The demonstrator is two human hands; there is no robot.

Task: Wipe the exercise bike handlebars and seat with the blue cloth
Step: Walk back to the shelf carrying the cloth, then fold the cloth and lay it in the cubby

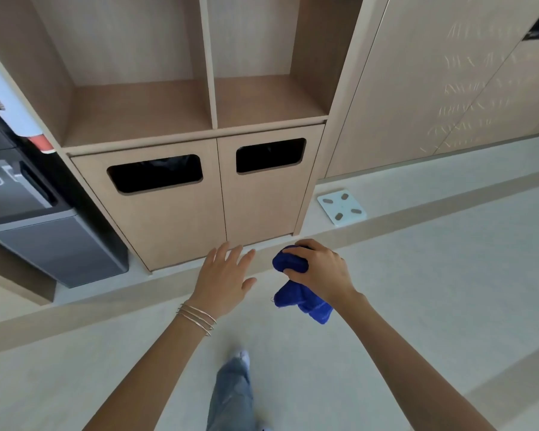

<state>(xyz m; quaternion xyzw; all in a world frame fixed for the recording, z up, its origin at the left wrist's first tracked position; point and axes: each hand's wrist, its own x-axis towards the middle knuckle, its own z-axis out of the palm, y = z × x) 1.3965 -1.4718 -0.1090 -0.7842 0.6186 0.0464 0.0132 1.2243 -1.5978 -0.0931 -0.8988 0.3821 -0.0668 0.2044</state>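
Note:
My right hand (319,269) is closed around a bunched blue cloth (299,298); part of the cloth bulges above my fingers and the rest hangs below my palm. My left hand (223,275) is held out flat beside it, fingers spread, holding nothing, with thin bangles on the wrist. Both hands hover over the pale floor in front of a wooden cabinet. No exercise bike, handlebars or seat is in view.
A light wood cabinet (181,219) stands ahead with two doors, each with a dark slot, under two open shelves. A dark water dispenser (35,213) stands at the left. A white bathroom scale (341,206) lies on the floor at the right. My leg (231,396) is below.

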